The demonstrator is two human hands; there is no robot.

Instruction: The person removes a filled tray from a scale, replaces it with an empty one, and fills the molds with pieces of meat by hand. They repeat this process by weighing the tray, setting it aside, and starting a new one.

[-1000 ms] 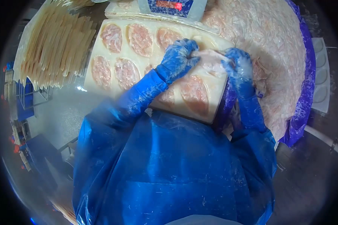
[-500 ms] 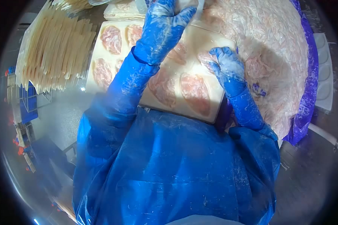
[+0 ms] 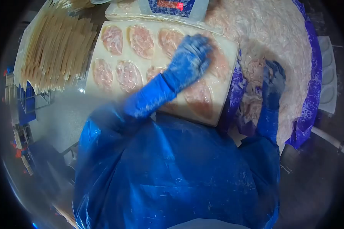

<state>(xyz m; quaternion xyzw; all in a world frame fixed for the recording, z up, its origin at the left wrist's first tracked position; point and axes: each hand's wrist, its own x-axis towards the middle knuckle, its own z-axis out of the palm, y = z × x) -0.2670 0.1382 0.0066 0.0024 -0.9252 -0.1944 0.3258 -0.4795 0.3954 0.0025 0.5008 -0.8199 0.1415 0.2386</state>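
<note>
A white moulded tray point(image 3: 225, 101) with oval wells lies in front of me, most wells filled with pale pink shredded meat point(image 3: 141, 40). My left hand point(image 3: 191, 57), in a blue glove, lies flat on the meat in the tray's upper right well, fingers spread. My right hand point(image 3: 273, 78), also gloved, reaches into the big heap of shredded meat point(image 3: 271, 34) to the right of the tray, fingers dug into it. Whether it grips any meat is hidden.
The meat heap lies on a blue plastic liner point(image 3: 313, 76). A stack of empty trays point(image 3: 53, 45) stands at the left. A scale with a red display point(image 3: 174, 5) sits behind the tray. More moulded trays point(image 3: 326, 76) lie at the far right.
My left hand came down from near the scale onto the tray's upper right well. My right hand left the tray and moved right into the meat heap.
</note>
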